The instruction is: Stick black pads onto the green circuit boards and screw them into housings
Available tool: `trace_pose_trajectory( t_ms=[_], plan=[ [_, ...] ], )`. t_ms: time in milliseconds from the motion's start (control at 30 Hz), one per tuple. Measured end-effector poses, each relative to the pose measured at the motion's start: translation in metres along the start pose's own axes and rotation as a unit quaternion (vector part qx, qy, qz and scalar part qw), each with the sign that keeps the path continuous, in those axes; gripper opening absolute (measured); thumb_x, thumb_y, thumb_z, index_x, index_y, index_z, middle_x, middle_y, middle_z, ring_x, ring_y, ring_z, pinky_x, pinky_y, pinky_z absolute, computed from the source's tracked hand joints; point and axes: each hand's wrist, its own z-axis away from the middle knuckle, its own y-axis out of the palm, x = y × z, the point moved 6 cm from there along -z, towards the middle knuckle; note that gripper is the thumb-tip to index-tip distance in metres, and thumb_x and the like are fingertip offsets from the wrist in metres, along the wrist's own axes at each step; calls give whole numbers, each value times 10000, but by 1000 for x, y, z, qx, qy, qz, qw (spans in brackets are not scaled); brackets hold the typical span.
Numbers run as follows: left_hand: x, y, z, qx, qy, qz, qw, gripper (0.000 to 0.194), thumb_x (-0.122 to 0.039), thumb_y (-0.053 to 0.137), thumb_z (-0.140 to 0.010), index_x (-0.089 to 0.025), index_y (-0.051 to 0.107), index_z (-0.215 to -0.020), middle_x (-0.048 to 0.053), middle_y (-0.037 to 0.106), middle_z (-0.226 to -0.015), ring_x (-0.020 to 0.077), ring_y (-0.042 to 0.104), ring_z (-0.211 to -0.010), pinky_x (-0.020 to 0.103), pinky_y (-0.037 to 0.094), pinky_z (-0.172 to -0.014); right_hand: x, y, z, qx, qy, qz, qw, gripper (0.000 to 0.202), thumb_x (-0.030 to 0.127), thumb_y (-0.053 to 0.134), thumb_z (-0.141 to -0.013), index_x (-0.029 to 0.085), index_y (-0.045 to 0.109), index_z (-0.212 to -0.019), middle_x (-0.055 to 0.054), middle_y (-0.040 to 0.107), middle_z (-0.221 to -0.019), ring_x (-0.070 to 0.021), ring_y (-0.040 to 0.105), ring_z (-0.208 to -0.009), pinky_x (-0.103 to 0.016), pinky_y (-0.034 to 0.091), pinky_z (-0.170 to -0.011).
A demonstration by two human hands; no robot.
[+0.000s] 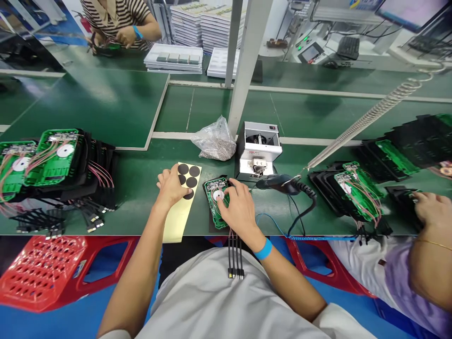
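A yellow sheet (176,221) with several round black stickers (191,181) lies on the bench. My left hand (172,187) is over its left side, thumb and fingers apart at the stickers, thumb tip on a lower one. To the right sits a green circuit board in a black case (214,195), a white round part at its middle. My right hand (237,205) rests on the board's right side, thumb near the white disc and fingers spread at the edge. Black cables (235,259) hang from the case over the bench edge.
Stacked cases with wires (60,165) stand left, others (353,193) right. Behind are a bag of small parts (217,143) and a white machine (259,150). A black tool (282,183) hangs on a coiled spring. A co-worker's hand (432,207) is far right; another person sits opposite.
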Motion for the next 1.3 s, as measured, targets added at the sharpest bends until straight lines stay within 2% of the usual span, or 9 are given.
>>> trace_pose_trajectory(
  t_ms=[167,367,467,533,633,800,933,1133,1300],
  plan=[
    [-1,7,9,24,14,32,999,1330,-255,918,-654,-238,196,-1771,211,356,-1635,445,420,-1517,571,406,-1309,1,5,-10,3,-6,37,999,176,317,620,-986,163,701,-1010,-162,595,-1521,-336,572,-1282,-522,555,-1041],
    [7,8,15,13,6,58,998,1249,-241,903,-691,-233,255,-1759,211,565,-1555,465,464,-1522,595,418,-1280,-11,5,-4,9,-1,-30,1000,303,163,499,-998,153,687,-1235,-139,605,-1535,-292,590,-1315,-477,553,-1108],
    [18,1,26,-27,2,162,986,1025,-193,854,-706,-259,451,-1645,150,689,-1449,376,636,-1366,481,526,-1164,-8,-2,2,25,-10,-73,997,371,215,546,-1015,164,651,-1368,-135,537,-1630,-310,516,-1470,-531,510,-1229],
    [27,-2,36,-44,-9,226,973,669,-256,843,-730,-224,668,-1374,110,768,-1290,306,717,-1174,411,563,-1060,0,-13,8,5,-30,-95,995,360,258,578,-1027,189,664,-1370,-133,552,-1610,-308,501,-1488,-543,501,-1242],
    [34,-1,55,-39,-9,332,942,407,-441,853,-765,-178,733,-1052,90,806,-1154,246,733,-1050,340,577,-961,19,-29,18,-43,-73,-149,985,258,252,564,-1052,211,721,-1252,-128,665,-1374,-237,606,-1304,-458,563,-1143],
    [18,9,90,27,-23,536,844,609,-548,955,-692,-175,714,-1110,90,812,-1174,213,761,-955,318,621,-875,56,-30,26,-33,-169,-200,965,295,223,540,-1076,226,727,-1303,-102,682,-1135,-163,650,-1071,-335,606,-957],
    [4,11,109,53,-24,586,808,594,-535,961,-710,-168,716,-1108,89,817,-1127,207,779,-898,319,639,-836,69,-22,28,-50,-238,-118,963,349,191,522,-1077,209,707,-1373,-98,703,-1087,-162,608,-974,-323,555,-837],
    [12,13,120,62,-38,572,817,570,-514,962,-724,-188,700,-1112,72,817,-1104,183,769,-885,293,644,-807,78,-19,37,-60,-322,-10,945,254,184,530,-1075,203,723,-1238,-63,716,-995,-171,539,-890,-374,407,-745],
    [23,20,121,66,-48,529,845,602,-570,956,-708,-185,663,-1064,45,788,-940,166,724,-781,274,610,-726,90,-23,37,-54,-367,23,928,188,151,567,-1047,181,661,-887,-53,597,-852,-172,451,-832,-369,312,-705]
  ],
)
